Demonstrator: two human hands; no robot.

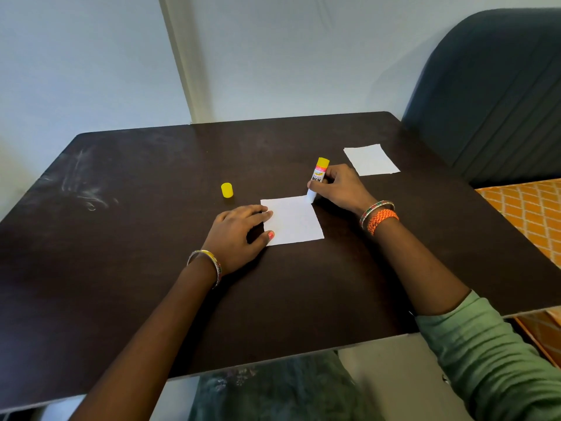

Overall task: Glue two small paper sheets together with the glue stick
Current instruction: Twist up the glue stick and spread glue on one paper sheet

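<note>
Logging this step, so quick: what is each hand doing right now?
Left hand: open, fingers pressing the near paper sheet flat.
Right hand: closed on the glue stick, tip at the sheet's far corner.

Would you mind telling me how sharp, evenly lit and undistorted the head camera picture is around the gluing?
Head view: the glue stick, near paper sheet and both hands are sharp; soft daylight gives faint shadows under the left hand; the wide angle bows the table edges; the green sleeve at the bottom blurs slightly.
</note>
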